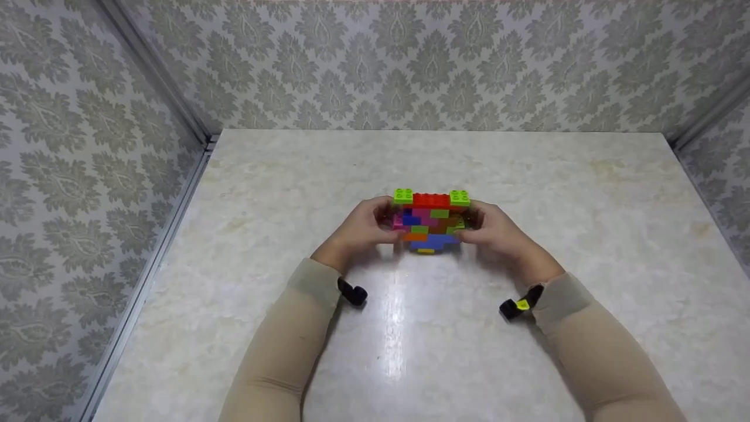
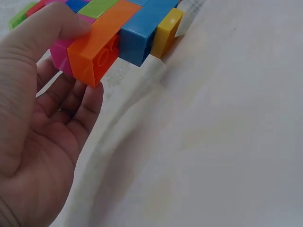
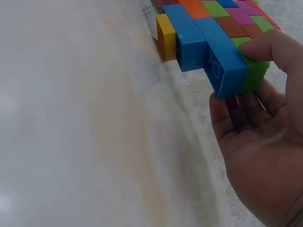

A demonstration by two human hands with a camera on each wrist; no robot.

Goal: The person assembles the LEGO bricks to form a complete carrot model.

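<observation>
A flat upright structure of toy building bricks [image 1: 430, 214] stands between the two hands, in red, green, pink, blue, brown and orange. Two light green bricks cap its upper corners, and a small yellow brick [image 2: 166, 32] forms its narrow foot on the table. The left hand [image 1: 369, 225] grips its left side; in the left wrist view the thumb lies on the pink and orange bricks [image 2: 97, 49], fingers behind. On the other side, the right hand [image 1: 492, 228] pinches the edge, its thumb over a green brick [image 3: 255, 71] beside the blue bricks [image 3: 225, 61].
The pale marbled table [image 1: 281, 170] spreads around the hands. Patterned wall panels [image 1: 398, 64] close off the back and both sides, with a metal frame strip [image 1: 158, 246] along the left. Black straps with small devices [image 1: 353, 293] sit on both wrists.
</observation>
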